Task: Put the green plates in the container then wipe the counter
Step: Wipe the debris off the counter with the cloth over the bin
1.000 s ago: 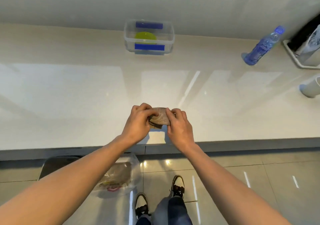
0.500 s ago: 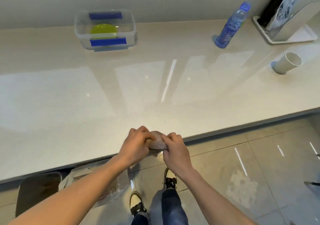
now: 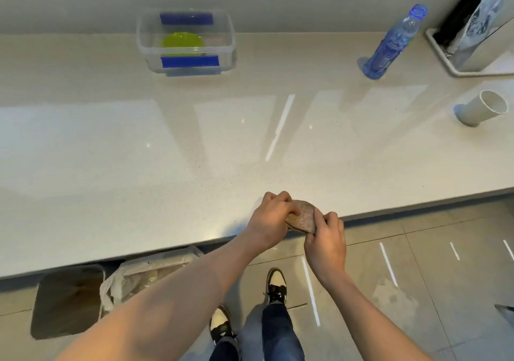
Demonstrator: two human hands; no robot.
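Observation:
A clear plastic container (image 3: 144, 45) with blue clips stands at the back of the pale counter (image 3: 139, 152), against the wall. Green plates (image 3: 182, 43) lie inside it. At the counter's front edge, my left hand (image 3: 268, 216) and my right hand (image 3: 325, 238) both grip a small folded brown cloth (image 3: 304, 214). The left hand pinches its left side from above, the right hand holds its lower right corner. Fingers hide part of the cloth.
A blue water bottle (image 3: 393, 43) stands at the back right. A white cup (image 3: 479, 107) lies on its side farther right. A tray with a bag (image 3: 478, 27) fills the far right corner. Under the counter are a bin (image 3: 66, 302) and a plastic bag (image 3: 144, 277).
The view has swung to the right along the counter. My hands have kept hold of the cloth and worked it; the right hand now sits lower, off the counter's edge.

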